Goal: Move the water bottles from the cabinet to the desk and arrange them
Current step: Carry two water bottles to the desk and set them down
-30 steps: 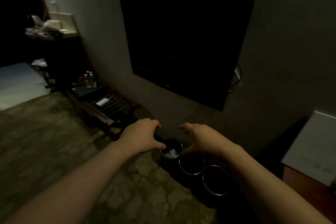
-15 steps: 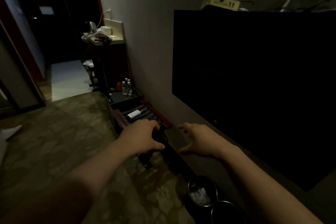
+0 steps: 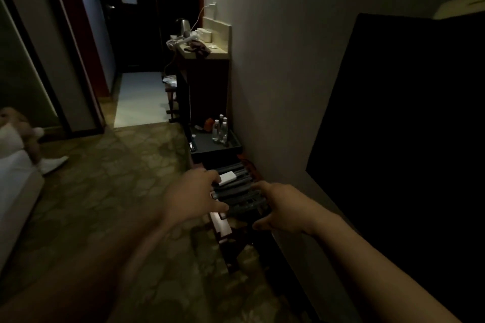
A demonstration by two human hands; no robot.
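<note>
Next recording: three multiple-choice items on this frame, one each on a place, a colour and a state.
1. The clear plastic water bottles stand:
A) on a dark tray low by the wall
B) on the bed
C) in the left hand

2. The small flat block on the slatted luggage rack is:
A) red
B) white
C) green

3. The left hand and right hand are:
A) each holding a bottle
B) clasped together
C) empty, fingers spread

Answers: 1 A, they stand upright on the tray; 2 B, pale against dark slats; 3 C, nothing is in either hand.

Water bottles (image 3: 220, 130) in tray (image 3: 233, 148), beyond slatted rack (image 3: 241, 191).
</note>
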